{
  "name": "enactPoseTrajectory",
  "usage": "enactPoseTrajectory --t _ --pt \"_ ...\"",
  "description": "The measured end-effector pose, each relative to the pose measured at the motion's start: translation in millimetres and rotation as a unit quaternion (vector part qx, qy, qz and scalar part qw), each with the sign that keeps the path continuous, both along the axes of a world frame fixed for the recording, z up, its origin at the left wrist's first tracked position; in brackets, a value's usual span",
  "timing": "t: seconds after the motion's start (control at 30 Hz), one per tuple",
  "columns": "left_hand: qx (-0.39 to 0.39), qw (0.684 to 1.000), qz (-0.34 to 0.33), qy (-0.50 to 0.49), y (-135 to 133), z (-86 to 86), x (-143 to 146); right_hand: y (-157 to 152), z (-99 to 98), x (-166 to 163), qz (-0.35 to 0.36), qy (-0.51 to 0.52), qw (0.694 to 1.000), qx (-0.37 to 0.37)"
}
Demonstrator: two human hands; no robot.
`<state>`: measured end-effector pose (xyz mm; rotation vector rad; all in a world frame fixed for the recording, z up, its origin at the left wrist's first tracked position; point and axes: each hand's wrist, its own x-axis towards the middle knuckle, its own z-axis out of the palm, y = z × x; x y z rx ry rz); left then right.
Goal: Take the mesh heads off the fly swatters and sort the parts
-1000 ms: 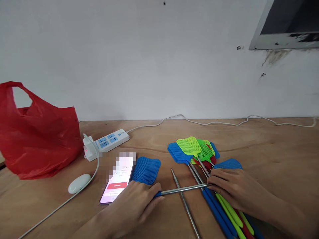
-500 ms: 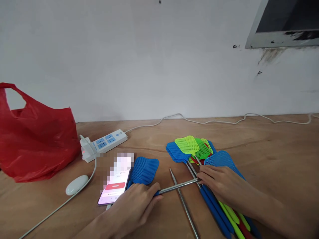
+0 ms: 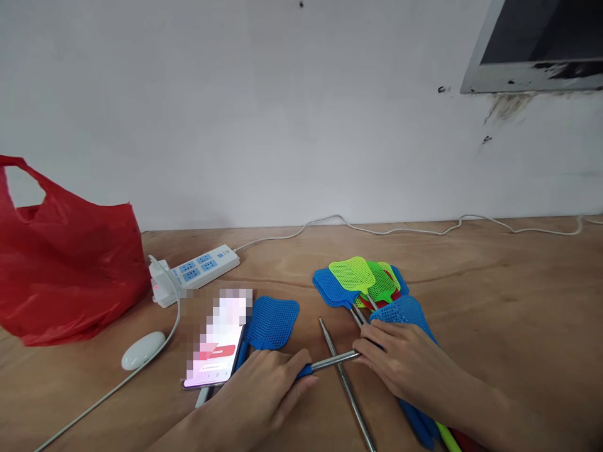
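Where the head view looks down on the table (image 3: 494, 282), the left hand (image 3: 264, 383) has its fingers wrapped around the blue handle (image 3: 305, 371) of a swatter (image 3: 325, 363), and the right hand (image 3: 405, 351) grasps it near the other end of its metal rod (image 3: 346, 357). The swatter is just before the person, between both hands, and it crosses above a loose rod (image 3: 349, 389); whether the two touch, I cannot tell. A blue mesh (image 3: 400, 307), partly hidden by the right fingers, seems to belong to it. I judge the swatter light; its rod should be stiff but thin, smooth and rather slippery, and could bend if forced sideways. The mesh is probably soft plastic, so its narrow neck may be the weakest place. A full grip suits the handle, while fingertips should take the rod close to the neck. Other swatters (image 3: 351, 274) lie piled beyond the right hand.
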<state>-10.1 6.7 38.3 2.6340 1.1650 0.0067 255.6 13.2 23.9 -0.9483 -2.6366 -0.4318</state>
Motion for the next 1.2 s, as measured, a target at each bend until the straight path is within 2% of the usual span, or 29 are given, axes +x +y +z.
enactPoseTrajectory --t 0.17,0.47,0.63,0.77,0.9,1.03,1.2 --pt "-0.001 1.000 0.019 -0.017 -1 2.6 -10 1 7.5 10 0.007 0.024 1.000 0.019" --pt "-0.060 0.997 0.045 -0.017 -1 -8.0 3 8 6.2 15 0.032 -0.015 0.999 0.033" --pt "-0.088 0.989 0.076 -0.090 -5 -7.5 10 10 8.0 7 0.008 -0.006 0.999 0.041" --pt "-0.115 0.972 0.069 -0.195 -10 5.8 13 15 8.9 8 -0.014 0.025 0.999 0.026" --pt "-0.109 0.961 0.057 -0.249 -6 14.4 13 32 7.0 21 -0.025 0.078 0.997 0.002" --pt "-0.098 0.962 0.074 -0.244 2 4.7 14 44 1.2 31 0.008 0.116 0.992 -0.042" --pt "-0.093 0.958 0.079 -0.260 5 -8.9 12 46 -5.2 33 0.027 0.087 0.990 -0.112"
